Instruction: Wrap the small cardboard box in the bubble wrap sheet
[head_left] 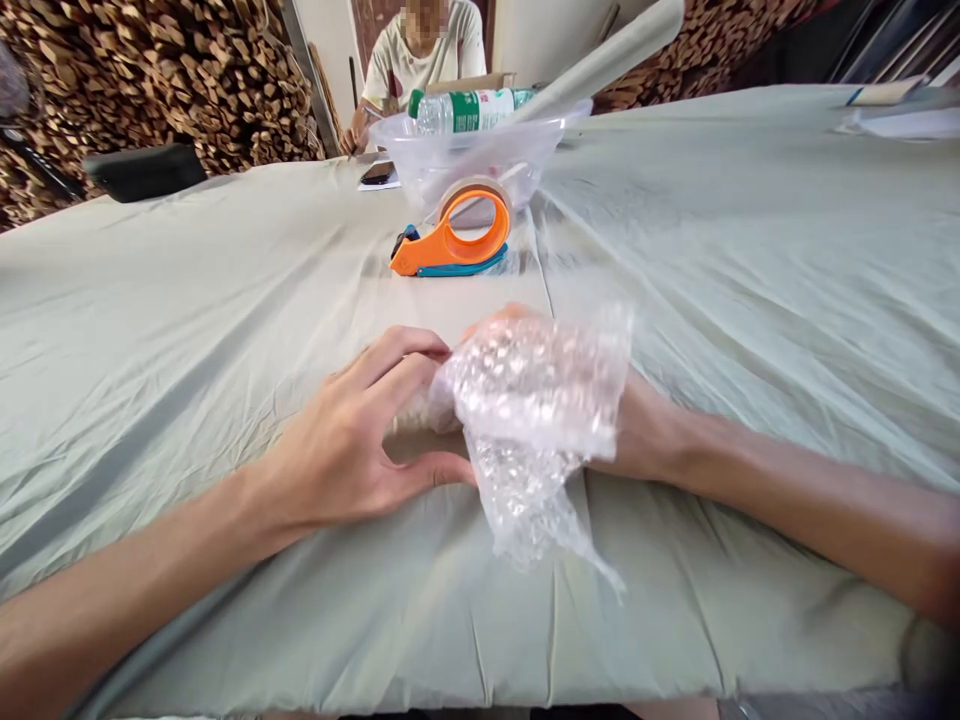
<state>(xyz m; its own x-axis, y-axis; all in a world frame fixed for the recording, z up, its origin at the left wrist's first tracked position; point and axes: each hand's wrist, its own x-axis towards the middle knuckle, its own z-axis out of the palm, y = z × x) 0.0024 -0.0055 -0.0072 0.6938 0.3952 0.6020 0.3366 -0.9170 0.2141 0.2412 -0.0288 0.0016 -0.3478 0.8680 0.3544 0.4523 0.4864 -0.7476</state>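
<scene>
A crumpled piece of clear bubble wrap (544, 400) is between my hands above the near part of the table, one thin corner hanging down to the right. My left hand (367, 430) curves around its left end, with the fingertips and thumb tip against the plastic and a gap inside the curve. Behind the wrap is my right hand (637, 425); only its wrist side and a blurred bit of knuckles show, the fingers mostly covered. Whether anything lies inside the wrap cannot be made out.
Beyond my hands stands an orange tape dispenser (420, 252). Behind it, a clear plastic basin (405, 150) holds a green-labelled bottle (465, 112) and a long white roll (600, 62). A phone (377, 174) and a black case (144, 172) lie farther left. A person (442, 60) sits opposite.
</scene>
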